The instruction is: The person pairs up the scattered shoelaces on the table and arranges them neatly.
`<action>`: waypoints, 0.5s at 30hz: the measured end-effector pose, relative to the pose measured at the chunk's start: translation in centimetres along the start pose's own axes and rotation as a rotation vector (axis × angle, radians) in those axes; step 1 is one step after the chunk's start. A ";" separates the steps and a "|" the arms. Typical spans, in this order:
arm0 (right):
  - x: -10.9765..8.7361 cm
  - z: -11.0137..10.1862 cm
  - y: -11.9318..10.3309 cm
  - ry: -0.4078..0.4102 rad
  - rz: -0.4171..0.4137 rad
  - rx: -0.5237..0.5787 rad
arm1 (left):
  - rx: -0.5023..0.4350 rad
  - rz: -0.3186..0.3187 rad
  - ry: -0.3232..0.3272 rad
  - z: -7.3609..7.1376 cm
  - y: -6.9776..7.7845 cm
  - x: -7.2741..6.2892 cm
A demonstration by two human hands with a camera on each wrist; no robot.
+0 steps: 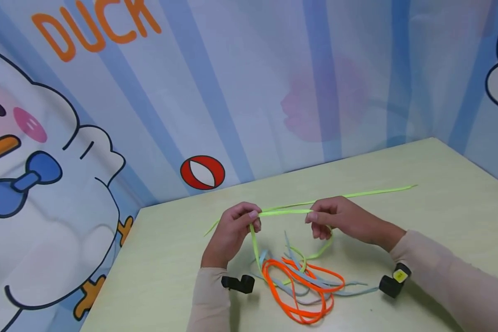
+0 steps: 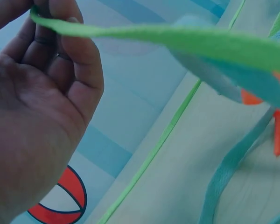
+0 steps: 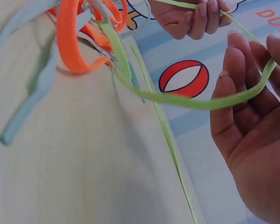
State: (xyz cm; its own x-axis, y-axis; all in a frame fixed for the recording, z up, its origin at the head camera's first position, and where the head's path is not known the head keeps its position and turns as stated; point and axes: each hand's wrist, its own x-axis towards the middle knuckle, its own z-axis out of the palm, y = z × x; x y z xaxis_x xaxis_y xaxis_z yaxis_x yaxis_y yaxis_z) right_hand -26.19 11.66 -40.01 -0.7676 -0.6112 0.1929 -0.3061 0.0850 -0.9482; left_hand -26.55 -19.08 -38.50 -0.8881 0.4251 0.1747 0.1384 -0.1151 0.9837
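A: Start far left.

B: Duck print (image 1: pixel 66 240) on the striped backdrop (image 1: pixel 249 69), beside the table's (image 1: pixel 157 258) left edge. Red-and-white ball print (image 1: pixel 186 171) just above the back edge, nearer the back left corner.

A: Then?

B: Left hand (image 1: pixel 231 233), raised over the table. Thumb and fingers together, pinching the green lace (image 1: pixel 284 212). One stretch drops from that hand towards the tabletop; another runs nearly straight across to the right hand (image 1: pixel 348 219).

A: Below, between the hands?

B: A loose heap on the table, well in from the left and back edges: orange lace (image 3: pixel 67 37) looped over pale blue lace (image 3: pixel 25 112), green mixed in. Near edge out of frame.

A: Right hand's grip?

B: Thumb and fingertips clamped on the same lace. From there a green curve hangs down to the heap.

A: Behind the hands?

B: A long green strand (image 1: pixel 379 191), lying roughly along the back edge, right end towards the back right corner. Whether it joins the held lace, cannot tell.
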 end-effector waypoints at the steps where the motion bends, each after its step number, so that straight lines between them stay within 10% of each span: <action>1: 0.0 -0.1 0.0 -0.001 -0.007 0.001 | -0.014 -0.001 0.003 -0.2 -0.1 -0.1; 15: -0.2 -1.8 -0.1 0.118 0.003 0.057 | -0.102 0.002 -0.035 -1.0 -0.1 -0.4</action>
State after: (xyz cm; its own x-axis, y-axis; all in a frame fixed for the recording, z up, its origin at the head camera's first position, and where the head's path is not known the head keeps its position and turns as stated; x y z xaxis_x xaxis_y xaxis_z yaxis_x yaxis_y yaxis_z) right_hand -27.02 13.21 -39.46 -0.8306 -0.5135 0.2155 -0.2741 0.0401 -0.9609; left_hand -26.64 -20.11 -38.74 -0.8719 0.4556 0.1797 0.0930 -0.2063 0.9741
